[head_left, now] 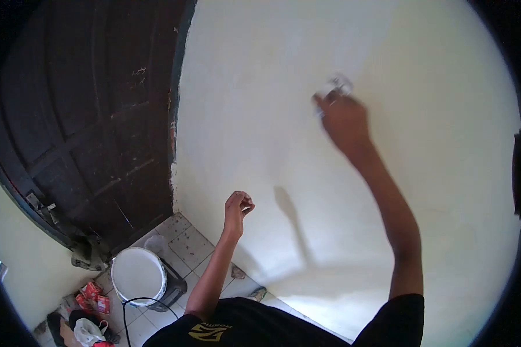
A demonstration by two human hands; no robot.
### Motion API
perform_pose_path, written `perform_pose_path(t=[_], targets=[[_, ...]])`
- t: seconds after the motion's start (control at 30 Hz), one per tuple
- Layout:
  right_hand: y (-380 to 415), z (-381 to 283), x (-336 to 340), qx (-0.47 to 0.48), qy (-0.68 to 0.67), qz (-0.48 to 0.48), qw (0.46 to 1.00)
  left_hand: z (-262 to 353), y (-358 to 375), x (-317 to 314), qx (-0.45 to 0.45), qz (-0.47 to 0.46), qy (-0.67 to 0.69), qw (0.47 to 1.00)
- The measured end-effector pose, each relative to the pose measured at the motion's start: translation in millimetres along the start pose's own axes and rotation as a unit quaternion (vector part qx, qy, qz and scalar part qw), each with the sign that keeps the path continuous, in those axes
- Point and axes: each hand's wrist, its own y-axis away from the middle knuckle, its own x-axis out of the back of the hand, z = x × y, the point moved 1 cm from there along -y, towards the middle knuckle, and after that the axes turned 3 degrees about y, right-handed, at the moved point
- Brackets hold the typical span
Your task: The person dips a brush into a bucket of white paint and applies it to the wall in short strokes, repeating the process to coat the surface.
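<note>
High on the cream wall, my right hand is closed around a crumpled whitish piece of thin material, pressed toward the wall surface. Motion blurs both a little, and whether the piece is cloth or paper I cannot tell. My left hand is raised lower down, in front of the wall, its fingers curled in toward the thumb with nothing showing in them. A shadow of an arm falls on the wall between the two.
A dark wooden door with a metal handle stands at the left. On the tiled floor below are a white bucket, a black cable, red packets and a white plastic bag. A dark fixture juts in at the right.
</note>
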Motion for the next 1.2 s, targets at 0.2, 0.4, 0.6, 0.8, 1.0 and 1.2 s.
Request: perform_pose_path(t=[0.2, 0.4, 0.6, 0.8, 1.0, 1.2], targets=[[115, -109, -76, 0.088, -0.223, -0.113, 0.964, 5, 4, -2, 0.015, -0.017, 0.048, 0.999], [51, -24, -48, 0.026, -0.183, -0.097, 0.978, 8, 6, -2, 0.003, -0.022, 0.059, 0.998], [-66, 82, 58, -0.014, -0.13, 0.095, 0.987, 5, 4, 0, 0.042, -0.022, 0.059, 0.997], [-51, 68, 39, 0.059, 0.066, 0.111, 0.99, 5, 4, 3, 0.044, -0.02, 0.058, 0.997], [51, -31, -17, 0.173, -0.089, -0.045, 0.98, 5, 5, 6, 0.041, -0.028, 0.065, 0.997], [16, 27, 9, 0.052, -0.237, -0.054, 0.969, 7, 5, 2, 0.031, -0.031, 0.068, 0.997]])
